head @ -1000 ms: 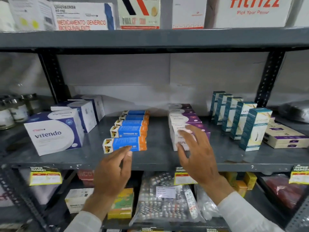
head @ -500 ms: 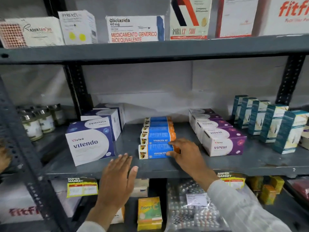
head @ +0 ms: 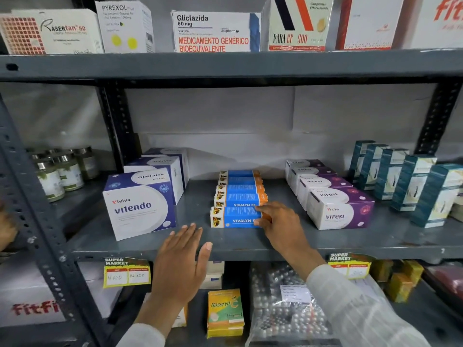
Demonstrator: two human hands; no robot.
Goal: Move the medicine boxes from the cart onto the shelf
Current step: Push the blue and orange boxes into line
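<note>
On the grey middle shelf (head: 250, 242) lies a row of several blue-and-orange Vivalyn boxes, running from front to back. My right hand (head: 283, 227) grips the right end of the front Vivalyn box (head: 231, 217), thumb below and fingers on top. My left hand (head: 181, 261) hovers flat over the shelf's front edge, fingers spread, holding nothing. Left of the row stand white-and-blue Vitendo boxes (head: 140, 206). To its right is a row of purple-and-white Virest boxes (head: 338, 209). The cart is out of view.
Teal upright boxes (head: 411, 182) fill the shelf's right end. Jars (head: 60, 174) stand in the neighbouring bay on the left. A dark upright post (head: 37, 214) crosses the left foreground. Large cartons (head: 213, 31) line the top shelf. Blister packs (head: 285, 304) and a yellow Raservit box (head: 225, 311) sit below.
My right hand moved from the Virest boxes to the front Vivalyn box and closed on its right end. My view shifted left, and my left hand opened flat at the shelf's edge.
</note>
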